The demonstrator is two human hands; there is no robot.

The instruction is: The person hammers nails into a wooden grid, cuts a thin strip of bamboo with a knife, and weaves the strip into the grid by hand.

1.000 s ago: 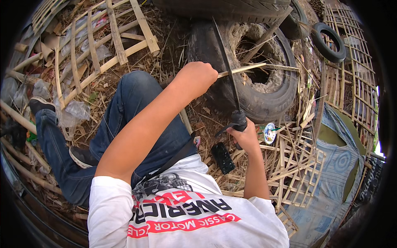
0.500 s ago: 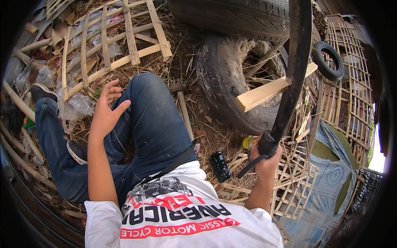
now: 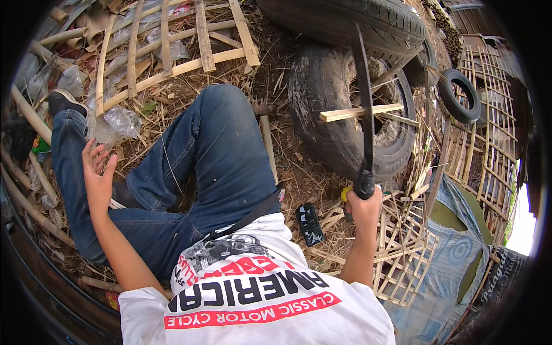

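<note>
My right hand point(image 3: 363, 206) is closed around the black-wrapped handle of a machete point(image 3: 364, 75). Its long dark blade points away from me, over the tyres. Across the blade's middle lies a short pale strip of split bamboo point(image 3: 342, 114), seemingly caught on the edge; the exact contact is too small to tell. Behind both, a worn, dirt-caked tyre point(image 3: 310, 115) lies on the ground. My left hand point(image 3: 99, 175) hangs above my bent left leg with fingers apart, holding nothing.
A larger tyre point(image 3: 345, 26) stands beyond, and a small tyre point(image 3: 460, 96) rests at right. Bamboo lattices point(image 3: 172, 68) lie far left, with another lattice point(image 3: 405, 264) at right. A black phone-like object point(image 3: 309, 224) is by my hip. Blue cloth point(image 3: 451, 253) spreads at right.
The machete has swung left and away from me, the bamboo strip moving left with it. My left hand has moved left and slightly nearer, away from my raised knee.
</note>
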